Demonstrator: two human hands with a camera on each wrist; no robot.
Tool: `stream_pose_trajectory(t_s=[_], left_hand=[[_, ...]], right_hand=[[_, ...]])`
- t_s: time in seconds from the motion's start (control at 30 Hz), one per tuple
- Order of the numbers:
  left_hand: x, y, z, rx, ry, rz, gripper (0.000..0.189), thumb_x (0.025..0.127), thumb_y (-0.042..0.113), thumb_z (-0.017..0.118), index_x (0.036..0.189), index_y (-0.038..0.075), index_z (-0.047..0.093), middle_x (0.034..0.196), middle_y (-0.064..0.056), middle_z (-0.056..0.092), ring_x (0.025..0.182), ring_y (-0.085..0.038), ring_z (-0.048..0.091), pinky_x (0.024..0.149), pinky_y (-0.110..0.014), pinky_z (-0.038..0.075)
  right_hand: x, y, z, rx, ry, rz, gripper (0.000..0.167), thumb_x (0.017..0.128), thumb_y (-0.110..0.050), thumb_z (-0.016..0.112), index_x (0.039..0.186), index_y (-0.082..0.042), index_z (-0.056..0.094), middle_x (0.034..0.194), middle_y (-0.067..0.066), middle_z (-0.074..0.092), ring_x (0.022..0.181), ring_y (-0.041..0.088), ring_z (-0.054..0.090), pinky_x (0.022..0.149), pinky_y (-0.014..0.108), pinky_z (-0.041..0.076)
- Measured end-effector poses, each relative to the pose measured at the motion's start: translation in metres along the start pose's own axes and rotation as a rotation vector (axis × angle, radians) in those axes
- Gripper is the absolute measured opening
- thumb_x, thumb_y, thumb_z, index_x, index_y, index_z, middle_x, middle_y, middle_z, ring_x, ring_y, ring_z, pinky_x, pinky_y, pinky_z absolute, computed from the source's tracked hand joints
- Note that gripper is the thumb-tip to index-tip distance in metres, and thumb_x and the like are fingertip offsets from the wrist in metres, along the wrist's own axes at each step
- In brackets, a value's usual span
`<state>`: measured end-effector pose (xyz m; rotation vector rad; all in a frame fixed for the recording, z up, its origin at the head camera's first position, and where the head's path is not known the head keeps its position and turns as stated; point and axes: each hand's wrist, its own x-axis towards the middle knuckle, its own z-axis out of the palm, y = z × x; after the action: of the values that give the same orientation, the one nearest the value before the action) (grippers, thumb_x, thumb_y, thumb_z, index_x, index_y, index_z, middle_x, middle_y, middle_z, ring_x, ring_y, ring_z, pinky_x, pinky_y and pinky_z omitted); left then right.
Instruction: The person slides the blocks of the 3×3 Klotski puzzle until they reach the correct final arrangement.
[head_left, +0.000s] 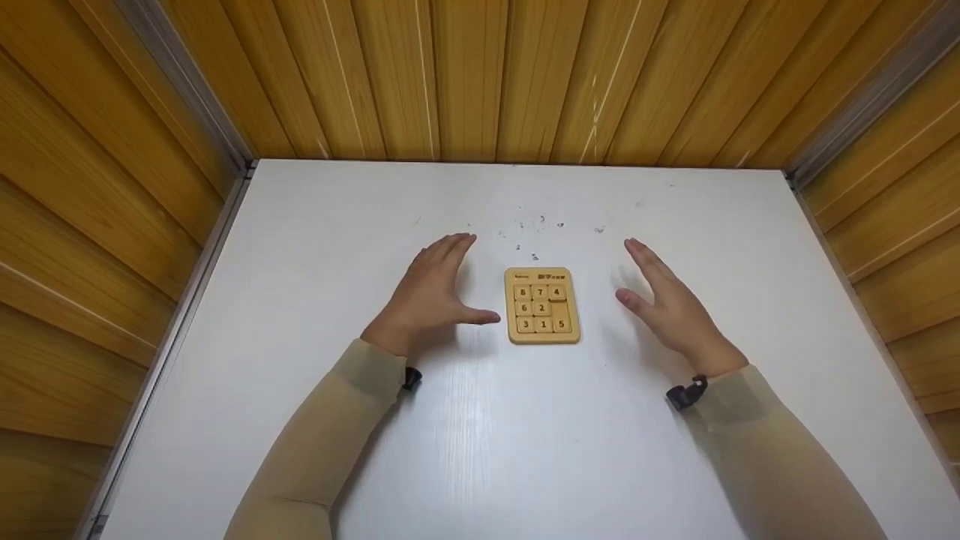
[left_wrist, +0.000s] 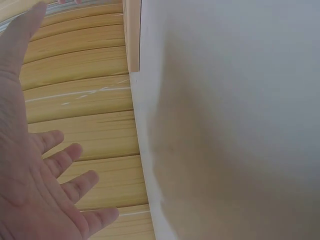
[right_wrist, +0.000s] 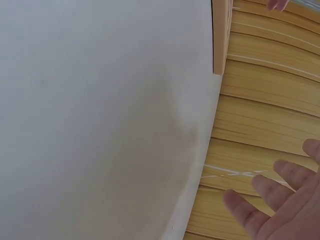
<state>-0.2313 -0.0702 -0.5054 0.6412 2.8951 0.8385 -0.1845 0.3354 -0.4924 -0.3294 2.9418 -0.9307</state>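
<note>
Left hand [head_left: 433, 291] beside wood-toned puzzle [head_left: 544, 339], square tiles [head_left: 541, 308].

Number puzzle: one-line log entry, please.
left hand: empty | right hand: empty | number puzzle: untouched, on white table, one empty slot

The number puzzle [head_left: 541, 308] looks smooth and wooden, the table [head_left: 480, 427] glossy

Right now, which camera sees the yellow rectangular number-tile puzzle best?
The head view: the puzzle shows whole, face up, nothing covering it. Both wrist views catch only its side, cut off at the top.
</note>
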Motion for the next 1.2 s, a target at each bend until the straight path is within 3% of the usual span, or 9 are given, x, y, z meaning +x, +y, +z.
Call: stream_pose_trajectory(t_s=[0.4, 0.8, 1.2], left_hand=[[0.006, 0.006, 0.011, 0.007, -0.056, 0.058, 0.143, 0.069, 0.077, 0.098, 0.179, 0.013, 0.032, 0.186, -0.007, 0.036, 0.175, -0.035, 0.029, 0.147, -0.055, 0.021], [0.014, 0.014, 0.021, 0.061, -0.131, 0.095, 0.143, 0.071, 0.077, 0.098, 0.180, 0.014, 0.030, 0.186, -0.004, 0.035, 0.176, -0.034, 0.027, 0.147, -0.051, 0.022], [0.019, 0.019, 0.031, 0.126, -0.194, 0.099, 0.145, 0.072, 0.082, 0.094, 0.182, 0.017, 0.026, 0.188, 0.000, 0.029, 0.177, -0.036, 0.021, 0.148, -0.052, 0.020]], right_hand=[[-0.007, -0.005, 0.012, 0.045, -0.038, -0.046, 0.081, 0.114, -0.051, 0.062, 0.182, -0.027, 0.026, 0.190, 0.007, 0.025, 0.177, 0.041, 0.022, 0.143, 0.072, 0.020], [-0.013, -0.010, 0.021, 0.096, -0.077, -0.083, 0.077, 0.112, -0.034, 0.065, 0.181, -0.027, 0.031, 0.189, 0.005, 0.029, 0.177, 0.038, 0.024, 0.143, 0.072, 0.020], [-0.019, -0.018, 0.025, 0.078, -0.115, -0.151, 0.073, 0.112, -0.032, 0.067, 0.178, -0.021, 0.039, 0.189, 0.005, 0.031, 0.176, 0.040, 0.027, 0.142, 0.073, 0.023]])
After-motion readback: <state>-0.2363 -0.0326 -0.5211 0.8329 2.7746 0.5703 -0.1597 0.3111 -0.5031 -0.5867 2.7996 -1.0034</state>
